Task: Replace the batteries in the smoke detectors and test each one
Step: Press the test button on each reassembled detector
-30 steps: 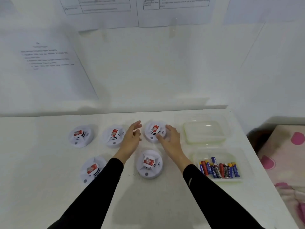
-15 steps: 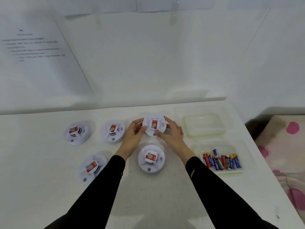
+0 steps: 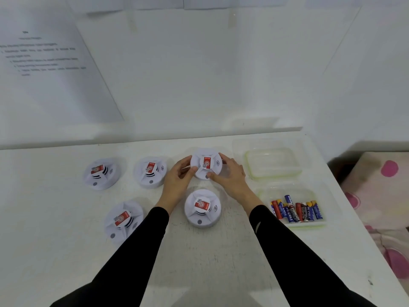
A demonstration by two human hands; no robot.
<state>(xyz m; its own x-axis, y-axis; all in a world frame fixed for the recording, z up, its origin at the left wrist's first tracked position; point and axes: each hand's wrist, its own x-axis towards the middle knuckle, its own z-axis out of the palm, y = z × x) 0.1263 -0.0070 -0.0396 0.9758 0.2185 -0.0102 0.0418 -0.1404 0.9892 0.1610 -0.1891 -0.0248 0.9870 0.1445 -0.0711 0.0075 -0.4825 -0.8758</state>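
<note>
While both hands are closing around one smoke detector [image 3: 206,163] just above the centre of the frame, the head view is showing the left hand [image 3: 177,182] cupping its left rim and the right hand [image 3: 230,173] curling over its right rim, fingertips [image 3: 211,175] pressing near the small button on the lower edge. Neither hand is spread flat; each is gripping the white disc from an opposite side, so the detector is sitting directly between them, with the two about equally near. Whether it is resting on the tabletop [image 3: 210,251] or raised slightly off it cannot be told. Being round, it is offering no long axis; its red label is facing up at the camera.

Four other detectors are lying around it: one [image 3: 202,208] just below it between the forearms, one [image 3: 150,171] just left of the left hand, one [image 3: 100,173] further left, and one [image 3: 122,219] at lower left. At right, an empty clear container [image 3: 273,162] is sitting above a tray [image 3: 309,226] holding batteries [image 3: 295,210]. Judging from this grip, lifting or twisting the body open looks like the step in hand.
</note>
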